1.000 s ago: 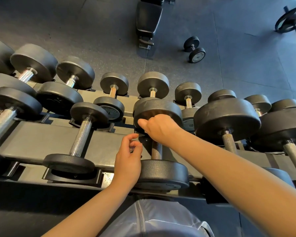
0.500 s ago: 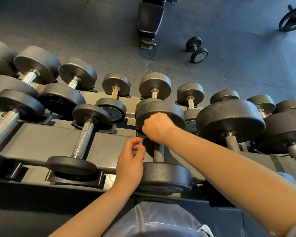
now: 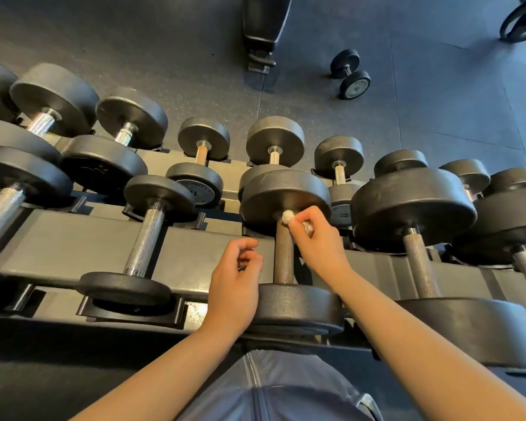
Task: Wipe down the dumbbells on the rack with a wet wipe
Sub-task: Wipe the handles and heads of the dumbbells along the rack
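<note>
The right hand (image 3: 319, 238) pinches a balled white wipe (image 3: 287, 216) against the dumbbell (image 3: 286, 202) on the rack (image 3: 73, 238) — right where handle meets far head. The left hand (image 3: 234, 287) hovers beside the handle, loosely curled, empty.

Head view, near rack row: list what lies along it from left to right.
Knurled-handle dumbbell → left hand, resting beside the next dumbbell → dumbbell being wiped → right hand pinching the wet wipe → big-headed dumbbell.

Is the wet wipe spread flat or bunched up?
Bunched up: the wet wipe shows as a small white wad pinched in the right hand against the dumbbell handle.
</note>
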